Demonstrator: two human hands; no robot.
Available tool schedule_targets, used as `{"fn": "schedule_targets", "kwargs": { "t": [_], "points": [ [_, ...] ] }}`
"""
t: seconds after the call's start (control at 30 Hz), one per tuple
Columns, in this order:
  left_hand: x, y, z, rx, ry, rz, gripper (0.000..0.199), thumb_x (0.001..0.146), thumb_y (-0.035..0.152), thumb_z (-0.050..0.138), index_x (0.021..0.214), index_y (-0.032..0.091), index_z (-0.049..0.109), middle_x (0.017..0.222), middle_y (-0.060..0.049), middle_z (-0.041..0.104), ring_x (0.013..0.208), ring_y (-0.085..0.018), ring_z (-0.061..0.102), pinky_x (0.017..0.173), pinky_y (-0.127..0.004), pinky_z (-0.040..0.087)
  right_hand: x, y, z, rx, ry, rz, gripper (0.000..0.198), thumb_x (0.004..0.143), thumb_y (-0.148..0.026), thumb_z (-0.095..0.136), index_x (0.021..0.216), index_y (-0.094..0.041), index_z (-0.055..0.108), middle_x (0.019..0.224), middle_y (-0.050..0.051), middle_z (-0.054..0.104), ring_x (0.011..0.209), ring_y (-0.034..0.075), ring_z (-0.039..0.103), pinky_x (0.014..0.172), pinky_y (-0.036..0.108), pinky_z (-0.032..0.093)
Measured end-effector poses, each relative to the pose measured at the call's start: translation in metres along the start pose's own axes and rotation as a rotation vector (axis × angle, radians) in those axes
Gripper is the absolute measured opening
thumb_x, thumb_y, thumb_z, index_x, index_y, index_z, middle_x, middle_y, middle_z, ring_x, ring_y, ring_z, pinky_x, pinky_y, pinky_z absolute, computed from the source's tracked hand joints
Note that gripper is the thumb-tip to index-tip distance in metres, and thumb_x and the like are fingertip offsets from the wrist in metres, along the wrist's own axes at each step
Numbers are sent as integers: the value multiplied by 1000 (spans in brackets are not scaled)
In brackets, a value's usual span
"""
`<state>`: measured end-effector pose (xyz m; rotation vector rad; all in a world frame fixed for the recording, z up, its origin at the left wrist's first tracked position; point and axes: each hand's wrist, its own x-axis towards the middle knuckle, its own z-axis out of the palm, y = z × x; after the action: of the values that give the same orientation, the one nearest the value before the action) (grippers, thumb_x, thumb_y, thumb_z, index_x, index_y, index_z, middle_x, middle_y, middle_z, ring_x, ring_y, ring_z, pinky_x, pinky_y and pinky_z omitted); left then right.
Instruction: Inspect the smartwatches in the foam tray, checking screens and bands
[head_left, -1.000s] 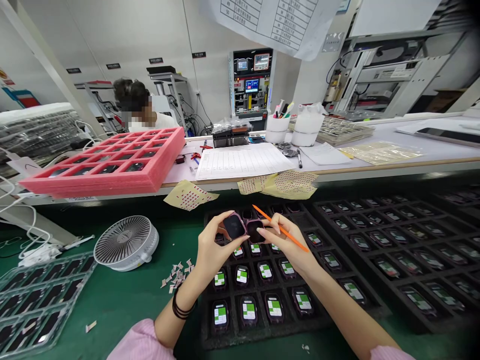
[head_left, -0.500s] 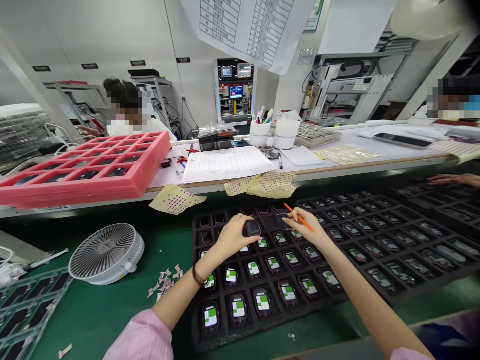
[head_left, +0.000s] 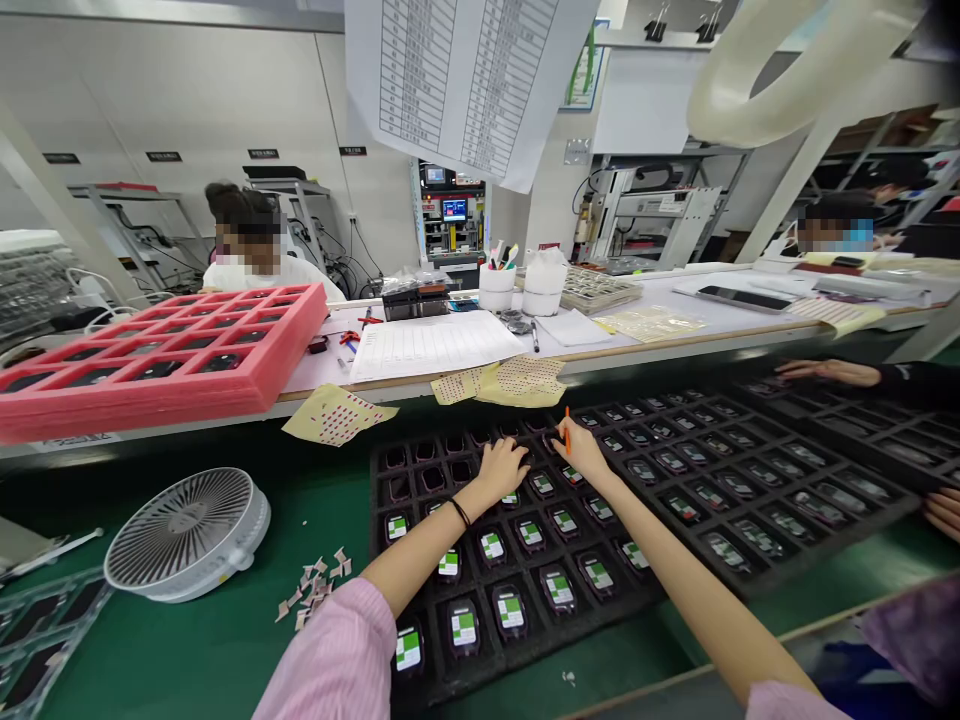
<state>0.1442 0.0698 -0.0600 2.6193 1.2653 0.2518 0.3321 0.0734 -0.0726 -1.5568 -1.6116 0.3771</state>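
Note:
My left hand (head_left: pixel 501 472) reaches down into the black foam tray (head_left: pixel 517 655), its fingers bent over a pocket in the far rows. Whatever lies under those fingers is hidden. Just to the right, my right hand (head_left: pixel 581 455) grips a thin orange stick (head_left: pixel 568 430) that points upward. Several watch-like devices sit in the tray's pockets; near ones, such as this smartwatch (head_left: pixel 464 627), show green-and-white faces. Dark-faced smartwatches (head_left: pixel 426 452) fill pockets at the far left.
A white fan (head_left: pixel 187 535) stands left on the green surface, beside small pale tabs (head_left: pixel 319 585). A pink foam tray (head_left: pixel 255 385) and a paper sheet (head_left: pixel 435 345) lie on the shelf above. At the right, a co-worker's hand (head_left: pixel 829 371) rests over another black tray (head_left: pixel 847 420).
My left hand has lowered a dark smartwatch into the tray area, where it is now hidden. The orange stick has turned more upright in my right hand. The view has shifted slightly.

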Motion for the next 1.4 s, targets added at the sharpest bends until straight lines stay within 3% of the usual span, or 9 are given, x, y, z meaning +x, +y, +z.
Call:
{"fn": "schedule_targets", "kwargs": {
  "t": [0.2, 0.3, 0.47, 0.63, 0.8, 0.97, 1.13, 1.23, 1.4],
  "points": [
    [-71, -35, -49, 21, -56, -117, 25, 89, 30, 47, 106, 18, 61, 111, -9, 61, 107, -25, 57, 90, -35, 44, -30, -48, 9, 101, -289, -101, 34, 92, -45, 36, 70, -22, 47, 63, 3, 61, 61, 19, 63, 67, 30, 46],
    [-116, -60, -67, 56, -138, -226, 16, 82, 25, 55, 94, 18, 63, 99, -8, 65, 93, -25, 63, 81, -34, 48, -45, -80, 37, 179, -470, -173, 42, 96, -45, 26, 75, -19, 52, 72, 4, 66, 62, 16, 64, 63, 27, 48],
    [-166, -83, -70, 130, -211, -373, 30, 72, 16, 61, 103, 16, 60, 108, -12, 61, 102, -30, 59, 81, -36, 48, -65, -116, 89, 129, -604, -275, 24, 92, -35, 45, 75, -20, 52, 63, 1, 60, 59, 17, 58, 62, 28, 45],
    [-175, -87, -63, 132, -242, -396, 39, 69, 16, 65, 108, 16, 58, 117, -13, 55, 109, -30, 54, 84, -37, 48, -76, -125, 116, 30, -631, -298, 10, 89, -19, 48, 82, -18, 55, 75, 8, 61, 77, 23, 59, 73, 34, 44],
    [-172, -93, -60, 94, -240, -376, 40, 65, 17, 69, 104, 19, 59, 118, -11, 53, 110, -29, 51, 85, -36, 47, -76, -122, 124, 20, -677, -271, 16, 91, -18, 44, 99, -17, 56, 82, 8, 64, 88, 23, 59, 81, 35, 43],
    [-171, -110, -56, 2, -203, -329, 42, 58, 20, 72, 98, 19, 60, 112, -9, 54, 105, -27, 54, 81, -33, 48, -77, -122, 132, 57, -722, -209, 19, 92, -24, 42, 100, -19, 58, 72, 2, 64, 69, 18, 60, 66, 28, 43],
    [-180, -115, -50, -117, -89, -330, 42, 57, 22, 72, 95, 18, 57, 107, -8, 56, 104, -27, 54, 80, -32, 47, -80, -123, 140, 116, -705, -156, 17, 88, -24, 44, 92, -21, 61, 71, 3, 65, 68, 20, 61, 62, 28, 40],
    [-184, -112, -52, -206, -1, -362, 40, 59, 23, 70, 95, 18, 54, 101, -6, 59, 94, -24, 58, 74, -30, 47, -79, -124, 139, 209, -712, -112, 19, 88, -28, 43, 89, -20, 60, 66, 2, 63, 57, 18, 60, 55, 27, 40],
    [-183, -109, -61, -447, 160, -382, 38, 68, 23, 62, 102, 20, 45, 82, 1, 61, 68, -15, 59, 58, -24, 43, -68, -132, 123, 428, -706, -23, 35, 91, -41, 30, 105, -18, 52, 72, 2, 61, 54, 17, 64, 44, 25, 42]
  ]
}}
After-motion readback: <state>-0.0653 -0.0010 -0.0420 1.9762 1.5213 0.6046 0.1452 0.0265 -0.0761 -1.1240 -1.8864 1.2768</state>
